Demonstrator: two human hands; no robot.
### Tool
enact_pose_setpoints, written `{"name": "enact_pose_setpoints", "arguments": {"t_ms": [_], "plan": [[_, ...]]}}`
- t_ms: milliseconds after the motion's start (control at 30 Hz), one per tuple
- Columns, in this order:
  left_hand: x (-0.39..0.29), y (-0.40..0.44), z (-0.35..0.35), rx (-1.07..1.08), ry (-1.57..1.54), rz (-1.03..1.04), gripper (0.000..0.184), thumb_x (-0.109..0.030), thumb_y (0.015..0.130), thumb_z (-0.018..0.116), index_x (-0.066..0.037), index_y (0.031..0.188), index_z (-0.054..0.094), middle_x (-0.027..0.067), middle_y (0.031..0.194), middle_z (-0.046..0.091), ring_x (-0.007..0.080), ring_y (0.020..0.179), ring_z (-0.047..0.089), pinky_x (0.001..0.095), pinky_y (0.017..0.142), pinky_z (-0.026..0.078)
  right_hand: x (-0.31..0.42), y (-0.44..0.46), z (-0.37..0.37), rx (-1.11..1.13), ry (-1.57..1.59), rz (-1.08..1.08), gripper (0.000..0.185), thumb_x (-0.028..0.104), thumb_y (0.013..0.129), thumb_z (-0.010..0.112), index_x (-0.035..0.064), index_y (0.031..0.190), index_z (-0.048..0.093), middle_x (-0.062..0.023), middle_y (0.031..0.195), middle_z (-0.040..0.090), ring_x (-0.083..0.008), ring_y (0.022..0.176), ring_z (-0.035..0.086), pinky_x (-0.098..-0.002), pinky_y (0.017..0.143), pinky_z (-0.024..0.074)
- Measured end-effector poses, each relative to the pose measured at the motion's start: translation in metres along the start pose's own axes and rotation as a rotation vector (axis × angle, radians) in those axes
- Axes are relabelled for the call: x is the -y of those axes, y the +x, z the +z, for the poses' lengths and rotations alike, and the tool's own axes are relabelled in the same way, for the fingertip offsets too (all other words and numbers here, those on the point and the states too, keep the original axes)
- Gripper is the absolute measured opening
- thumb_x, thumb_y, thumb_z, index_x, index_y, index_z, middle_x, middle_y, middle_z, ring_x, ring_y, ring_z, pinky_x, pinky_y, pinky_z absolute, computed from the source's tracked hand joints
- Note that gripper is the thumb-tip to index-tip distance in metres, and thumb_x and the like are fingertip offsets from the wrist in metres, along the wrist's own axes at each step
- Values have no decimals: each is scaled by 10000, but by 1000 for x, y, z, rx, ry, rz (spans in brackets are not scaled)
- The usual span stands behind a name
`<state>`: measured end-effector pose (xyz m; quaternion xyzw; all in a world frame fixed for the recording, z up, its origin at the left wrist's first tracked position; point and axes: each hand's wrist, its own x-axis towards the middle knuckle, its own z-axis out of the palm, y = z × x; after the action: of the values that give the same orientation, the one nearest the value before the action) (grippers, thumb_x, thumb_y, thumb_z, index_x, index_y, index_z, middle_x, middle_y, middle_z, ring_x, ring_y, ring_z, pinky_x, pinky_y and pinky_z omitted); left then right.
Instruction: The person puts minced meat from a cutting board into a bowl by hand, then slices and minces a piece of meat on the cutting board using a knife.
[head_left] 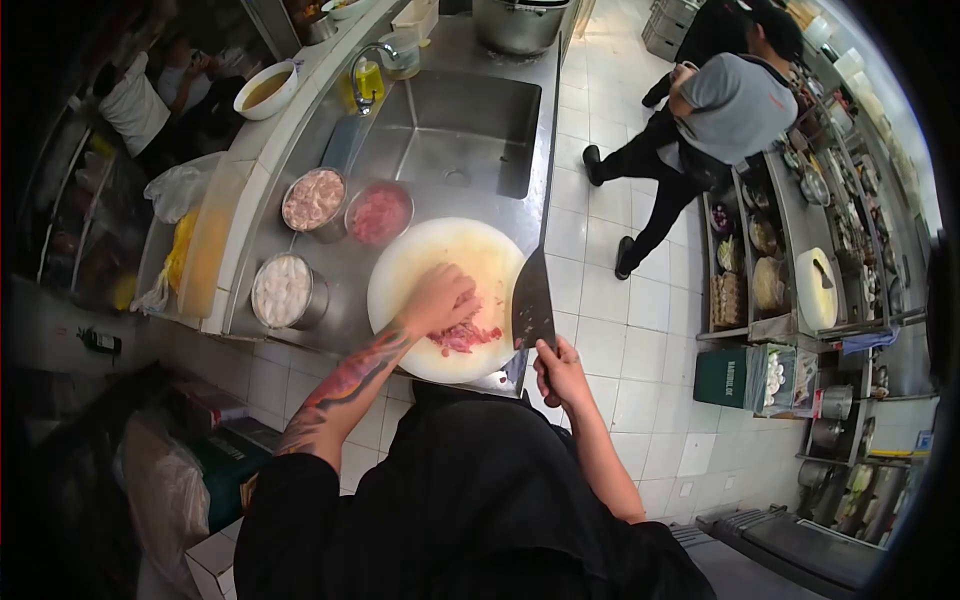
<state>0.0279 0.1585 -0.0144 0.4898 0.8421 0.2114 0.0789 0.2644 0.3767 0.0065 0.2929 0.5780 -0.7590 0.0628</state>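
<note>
Left hand (446, 302): curled over chopped red meat (465, 339) on a round white board (403, 268); I couldn't tell its grip.
Right hand (564, 372): I held a broad dark-metal cleaver (533, 302).

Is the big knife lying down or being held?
Held: the right hand grips the cleaver by its handle, blade at the edge of the round board.

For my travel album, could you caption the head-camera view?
Left hand at cut red meat on a round white cutting board, right hand gripping a broad dark metal cleaver.
</note>
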Motion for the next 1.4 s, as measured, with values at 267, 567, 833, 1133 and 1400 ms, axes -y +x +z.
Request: {"name": "enact_pose_setpoints", "arguments": {"t_ms": [267,567,833,1133,1400], "plan": [[-33,-82,23,-174,116,-47,949,-584,804,855,-155,1573,499,250,1652,322,499,1512,302,650,1262,222,-5,-2,-3,-17,-78,65,178,250,1130,592,83,1081,553,-9,695,551,-104,380,473,-288,345,314],[-33,-19,41,-233,110,-363,650,-510,866,823,-198,1401,628,156,1393,551,388,1308,492,582,1059,367,11,6,-7,-33,-121,5,210,237,1124,603,47,1052,553,-12,648,528,-115,378,461,-293,360,355],[-92,-26,42,-179,199,-183,847,-590,880,777,-130,1548,534,222,1753,243,423,1642,175,803,1223,106,4,6,-11,-34,-157,-24,239,243,1117,619,40,1011,552,-21,647,541,-123,390,486,-304,370,382],[-13,-2,31,-341,125,-181,728,-392,856,857,-138,1487,598,130,1610,493,345,1486,473,555,1175,397,10,13,15,-75,-475,-144,291,243,1077,669,11,992,514,-105,683,628,-181,446,616,-352,418,469],[-42,-2,22,-171,74,-389,588,-318,856,850,-114,1357,619,191,1500,552,405,1298,586,537,1045,495,4,17,25,-93,-862,-199,288,324,1068,639,58,1133,550,-278,915,748,-541,863,708,-611,752,547]]}}
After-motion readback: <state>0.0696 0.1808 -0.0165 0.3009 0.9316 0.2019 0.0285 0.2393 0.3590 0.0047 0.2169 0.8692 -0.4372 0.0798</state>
